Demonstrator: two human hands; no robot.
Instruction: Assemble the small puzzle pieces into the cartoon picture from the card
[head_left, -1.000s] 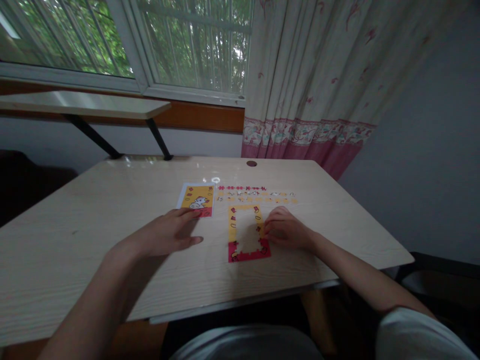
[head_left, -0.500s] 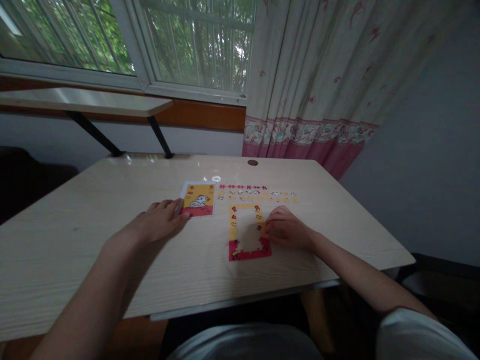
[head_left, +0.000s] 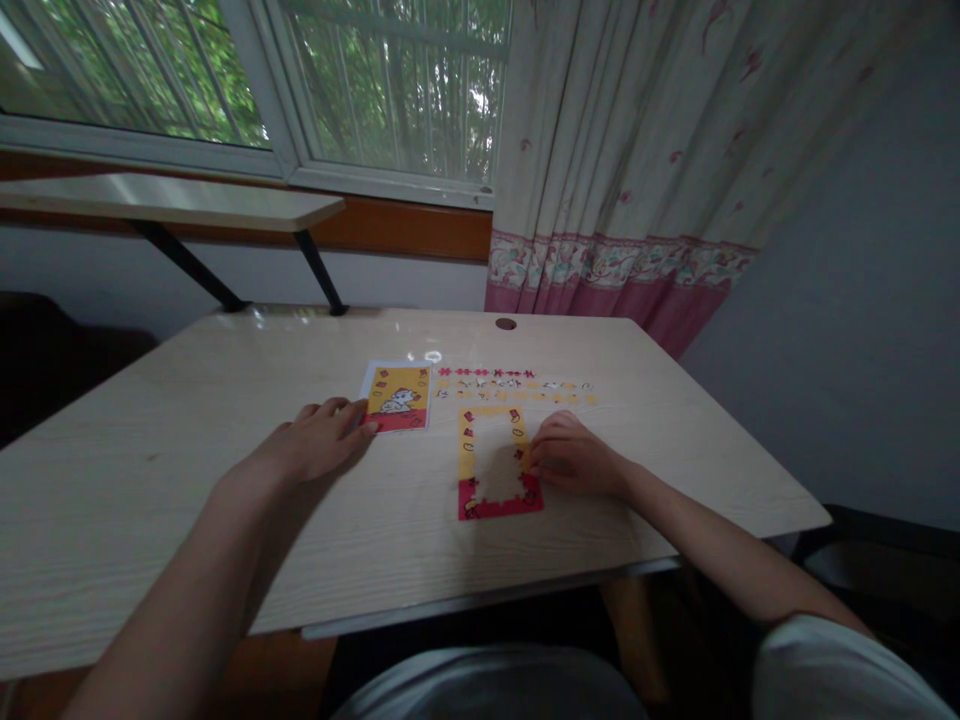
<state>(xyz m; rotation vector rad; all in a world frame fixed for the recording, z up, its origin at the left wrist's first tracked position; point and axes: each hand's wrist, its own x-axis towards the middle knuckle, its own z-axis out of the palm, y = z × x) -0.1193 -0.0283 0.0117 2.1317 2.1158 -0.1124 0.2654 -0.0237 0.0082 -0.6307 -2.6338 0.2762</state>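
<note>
Puzzle frame (head_left: 465, 464): long axis 12-to-6 o'clock, red end (head_left: 500, 510) at 6; right hand (head_left: 574, 457), at 3 o'clock, curled, left hand (head_left: 319, 442) loosely bent; holds indeterminable.

Readable text, labels, brands or numbers: none. The picture card (head_left: 397, 390) and the puzzle frame (head_left: 466, 460) carry small printed marks; these are too small to identify as characters or signs. Markings on the loose puzzle pieces (head_left: 513, 383) are likewise illegible.

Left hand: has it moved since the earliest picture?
Yes: the left hand went left, away from the desk hole, to the left edge of the picture card.
</note>
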